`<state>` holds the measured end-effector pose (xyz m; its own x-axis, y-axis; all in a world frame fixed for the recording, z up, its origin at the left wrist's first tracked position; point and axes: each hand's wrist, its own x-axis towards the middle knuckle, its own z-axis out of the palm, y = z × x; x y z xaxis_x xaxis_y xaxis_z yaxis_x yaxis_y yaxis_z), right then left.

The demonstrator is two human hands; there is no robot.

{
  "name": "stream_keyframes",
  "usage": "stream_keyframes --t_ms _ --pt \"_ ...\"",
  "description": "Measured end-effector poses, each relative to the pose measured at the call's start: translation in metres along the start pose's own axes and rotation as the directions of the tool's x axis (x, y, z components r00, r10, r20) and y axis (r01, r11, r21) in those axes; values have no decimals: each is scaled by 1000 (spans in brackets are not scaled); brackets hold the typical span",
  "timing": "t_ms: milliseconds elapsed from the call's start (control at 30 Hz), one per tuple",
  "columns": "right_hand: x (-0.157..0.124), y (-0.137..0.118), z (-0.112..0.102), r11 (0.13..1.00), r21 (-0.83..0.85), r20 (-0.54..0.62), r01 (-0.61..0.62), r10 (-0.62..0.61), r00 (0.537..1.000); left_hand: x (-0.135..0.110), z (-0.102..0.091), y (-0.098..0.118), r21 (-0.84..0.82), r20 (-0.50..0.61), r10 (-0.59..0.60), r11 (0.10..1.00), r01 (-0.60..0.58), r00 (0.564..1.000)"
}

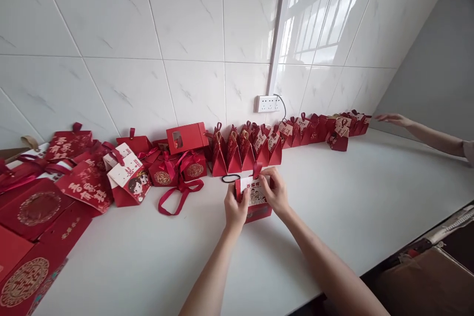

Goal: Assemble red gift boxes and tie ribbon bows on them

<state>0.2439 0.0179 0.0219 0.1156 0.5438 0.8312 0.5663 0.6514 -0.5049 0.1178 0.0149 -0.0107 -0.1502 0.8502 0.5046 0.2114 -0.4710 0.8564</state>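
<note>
Between my two hands a red and white paper gift box (256,197) stands on the white table, with a printed front and a red ribbon loop (257,170) at its top. My left hand (236,206) grips the box's left side, thumb on the printed face. At the upper right of the same box, my right hand (276,191) has its fingers closed near the ribbon. A thin dark loop (231,178) lies just behind my left hand.
Behind the box, a row of red peaked gift boxes (240,152) lines the tiled wall (192,89). Red boxes and ribbons (181,192) crowd the left. A power strip (269,103) is on the wall. Another person's hand (394,119) reaches in at the far right.
</note>
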Motion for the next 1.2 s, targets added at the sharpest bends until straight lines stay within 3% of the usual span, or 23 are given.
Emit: stream_keyframes --t_ms 433,867,1100,1200 --pt "-11 12 -17 985 -106 -53 136 -142 988 -7 10 2 -24 62 -33 999 35 998" --pt "-10 11 -15 992 -10 -40 124 -124 991 -15 -7 2 99 141 -94 992 81 985" --pt "-12 5 -15 987 39 16 153 -154 988 -28 -14 9 180 86 -118 979 101 989" --pt "-10 1 -25 984 33 24 175 -176 984 -49 -25 20 232 -1 -26 972 26 1000"
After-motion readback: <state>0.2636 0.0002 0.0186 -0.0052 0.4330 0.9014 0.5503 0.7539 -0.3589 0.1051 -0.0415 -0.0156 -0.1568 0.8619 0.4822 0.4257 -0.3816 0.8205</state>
